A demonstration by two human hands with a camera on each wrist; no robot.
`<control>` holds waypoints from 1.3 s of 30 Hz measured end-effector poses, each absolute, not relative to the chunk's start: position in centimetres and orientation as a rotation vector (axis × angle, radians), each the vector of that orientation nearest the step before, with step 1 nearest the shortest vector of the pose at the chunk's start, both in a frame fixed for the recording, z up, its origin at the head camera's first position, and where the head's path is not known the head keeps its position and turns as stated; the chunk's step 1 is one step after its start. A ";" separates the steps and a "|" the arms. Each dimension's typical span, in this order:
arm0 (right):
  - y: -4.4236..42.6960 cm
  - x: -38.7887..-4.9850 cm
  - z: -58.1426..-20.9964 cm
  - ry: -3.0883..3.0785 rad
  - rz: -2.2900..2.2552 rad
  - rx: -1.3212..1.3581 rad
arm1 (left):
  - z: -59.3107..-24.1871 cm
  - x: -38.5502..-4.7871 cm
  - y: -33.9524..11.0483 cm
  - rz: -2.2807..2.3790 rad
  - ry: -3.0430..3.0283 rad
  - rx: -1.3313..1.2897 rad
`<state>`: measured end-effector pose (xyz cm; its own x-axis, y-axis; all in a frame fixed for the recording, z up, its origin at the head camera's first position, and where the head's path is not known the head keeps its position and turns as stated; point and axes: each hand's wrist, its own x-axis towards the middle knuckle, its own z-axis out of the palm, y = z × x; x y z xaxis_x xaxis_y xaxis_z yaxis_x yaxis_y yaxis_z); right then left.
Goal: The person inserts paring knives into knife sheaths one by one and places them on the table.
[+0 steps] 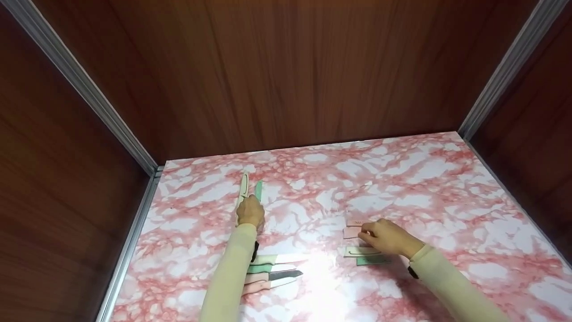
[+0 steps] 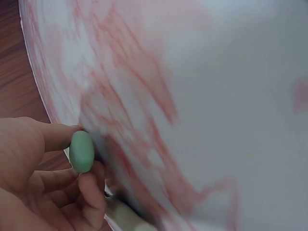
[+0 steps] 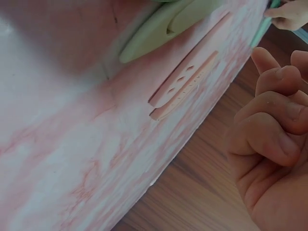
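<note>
My left hand (image 1: pixel 250 211) pinches a green piece (image 1: pixel 259 190) near the table's back left; the left wrist view shows its rounded green end (image 2: pixel 82 151) between thumb and fingers. Close by on the left lies a long cream piece (image 1: pixel 244 184), partly covered by the hand in the head view. My right hand (image 1: pixel 388 238) hovers around two flat pink covers (image 1: pixel 351 232), its fingers loosely curled with nothing between them in the right wrist view. Just nearer than these lie a cream cover (image 1: pixel 357 252) and a green cover (image 1: pixel 373 260).
Several knives lie side by side at front centre, among them a green-handled one (image 1: pixel 259 269) and a pink-handled one with a dark blade (image 1: pixel 285 275). Brown wood-grain panels (image 1: pixel 304 80) with metal edge strips (image 1: pixel 505 67) surround the pink-and-white marbled table (image 1: pixel 429 179).
</note>
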<state>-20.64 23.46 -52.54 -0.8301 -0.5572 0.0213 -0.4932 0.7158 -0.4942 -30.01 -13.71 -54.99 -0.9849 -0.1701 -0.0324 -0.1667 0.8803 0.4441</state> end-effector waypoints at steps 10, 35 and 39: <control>24.0 -20.3 -52.8 2.782 -0.738 -0.847 | -55.3 -30.6 -13.9 -0.706 -3.023 0.250; 24.8 -18.3 -54.3 2.794 -0.619 -1.103 | -50.4 -27.3 -14.5 -0.609 -3.182 -0.059; 24.9 -17.8 -54.4 2.781 -0.590 -1.095 | -49.6 -26.0 -14.6 -0.592 -3.193 -0.137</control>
